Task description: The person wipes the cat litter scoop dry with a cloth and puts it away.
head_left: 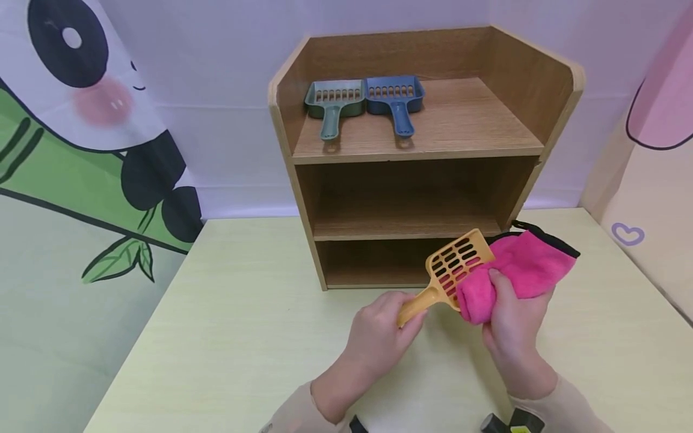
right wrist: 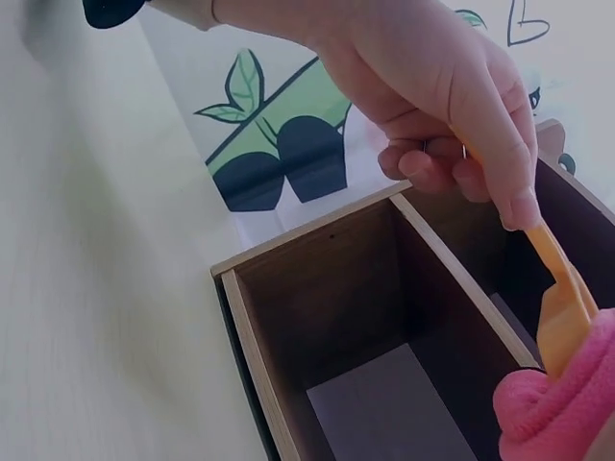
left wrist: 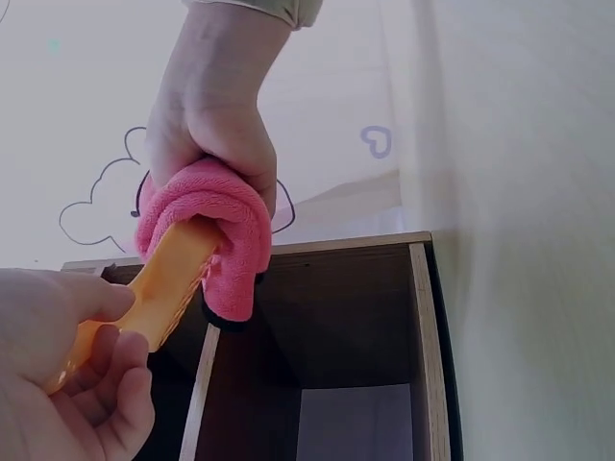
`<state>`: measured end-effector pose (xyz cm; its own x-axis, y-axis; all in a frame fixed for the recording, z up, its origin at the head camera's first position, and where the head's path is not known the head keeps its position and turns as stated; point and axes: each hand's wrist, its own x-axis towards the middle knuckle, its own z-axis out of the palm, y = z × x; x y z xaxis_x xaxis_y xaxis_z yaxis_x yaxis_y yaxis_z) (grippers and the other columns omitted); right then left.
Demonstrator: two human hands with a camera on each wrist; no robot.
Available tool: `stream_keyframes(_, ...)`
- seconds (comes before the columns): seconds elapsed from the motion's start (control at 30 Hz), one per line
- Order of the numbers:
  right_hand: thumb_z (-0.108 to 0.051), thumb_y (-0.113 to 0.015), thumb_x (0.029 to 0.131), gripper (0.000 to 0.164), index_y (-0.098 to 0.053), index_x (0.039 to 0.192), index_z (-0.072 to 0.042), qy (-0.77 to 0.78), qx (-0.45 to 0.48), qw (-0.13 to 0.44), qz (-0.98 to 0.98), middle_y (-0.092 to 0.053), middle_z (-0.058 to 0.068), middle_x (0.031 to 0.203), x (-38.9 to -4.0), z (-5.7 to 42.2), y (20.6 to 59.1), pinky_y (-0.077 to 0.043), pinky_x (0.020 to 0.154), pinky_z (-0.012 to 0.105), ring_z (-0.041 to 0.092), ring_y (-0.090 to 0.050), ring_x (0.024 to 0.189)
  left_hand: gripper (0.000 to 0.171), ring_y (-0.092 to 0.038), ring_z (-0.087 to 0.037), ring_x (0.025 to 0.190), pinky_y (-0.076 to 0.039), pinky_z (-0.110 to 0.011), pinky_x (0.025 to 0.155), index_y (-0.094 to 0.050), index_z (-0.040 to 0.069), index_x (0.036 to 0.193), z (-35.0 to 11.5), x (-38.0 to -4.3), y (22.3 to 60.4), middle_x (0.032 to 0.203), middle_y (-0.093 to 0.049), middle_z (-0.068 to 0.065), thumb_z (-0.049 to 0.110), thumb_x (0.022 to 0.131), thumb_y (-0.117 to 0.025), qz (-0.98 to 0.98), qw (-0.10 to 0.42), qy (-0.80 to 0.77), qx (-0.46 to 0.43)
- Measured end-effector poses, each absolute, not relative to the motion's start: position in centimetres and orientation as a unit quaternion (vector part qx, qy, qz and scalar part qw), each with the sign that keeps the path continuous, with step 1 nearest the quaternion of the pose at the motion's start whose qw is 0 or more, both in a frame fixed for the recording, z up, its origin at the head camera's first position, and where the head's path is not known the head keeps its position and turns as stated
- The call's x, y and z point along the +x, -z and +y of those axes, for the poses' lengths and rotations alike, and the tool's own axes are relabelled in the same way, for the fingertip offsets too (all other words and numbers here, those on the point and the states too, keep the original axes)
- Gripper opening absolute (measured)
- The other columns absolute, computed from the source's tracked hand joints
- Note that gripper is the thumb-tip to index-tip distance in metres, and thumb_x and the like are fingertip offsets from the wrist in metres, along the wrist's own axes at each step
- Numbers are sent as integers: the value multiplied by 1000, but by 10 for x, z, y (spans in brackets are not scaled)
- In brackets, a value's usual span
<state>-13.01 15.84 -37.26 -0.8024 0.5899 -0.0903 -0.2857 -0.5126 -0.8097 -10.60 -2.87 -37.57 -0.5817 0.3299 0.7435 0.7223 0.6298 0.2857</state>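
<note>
My left hand [head_left: 379,328] grips the handle of a yellow-orange slotted litter scoop [head_left: 456,261], its head angled up and to the right. A bright pink cloth [head_left: 533,264] with black edging is bunched in my right hand [head_left: 514,328], the thumb lying over it. The cloth wraps the right edge of the scoop's head and shows through its slots. In the left wrist view the pink cloth [left wrist: 216,226] folds around the scoop [left wrist: 163,283]. Only a bit of the cloth [right wrist: 557,403] shows in the right wrist view, beside the left hand [right wrist: 452,106].
Behind the hands stands a wooden shelf unit [head_left: 417,153] with three levels. On its top level a grey-green scoop [head_left: 334,99] and a blue scoop [head_left: 395,96] lie side by side, handles toward me. The pale table [head_left: 243,337] runs beneath, with printed cloth [head_left: 227,108] behind.
</note>
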Motion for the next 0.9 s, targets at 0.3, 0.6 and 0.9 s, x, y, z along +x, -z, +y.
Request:
stream_keyframes(0.3,-4,-62,89,60,-25,131,-27,-865,-171,143,-450,-44,-1,122,-117,140,376,-55,74,21,15,-48,108,25,-61,-10,64,-50,-15,57,-64,3,96,-27,-108,381,82,-68,-5,15,77,-77,-835,331,306,-317)
stream_keyframes(0.6,-5,-58,92,46,-32,126,-22,-874,-134,88,-458,-47,1,108,-108,131,378,-53,60,20,9,-57,79,25,-61,-10,61,-50,-14,55,-64,2,96,-23,-108,387,80,-67,-6,15,79,-75,-830,336,304,-326)
stream_keyframes(0.9,5,-54,90,51,-32,128,-21,-861,-136,117,-477,-47,3,118,-116,138,379,-52,59,20,11,-56,85,25,-62,-10,61,-50,-14,55,-64,3,95,-24,-110,386,79,-67,-5,17,78,-76,-826,349,286,-338)
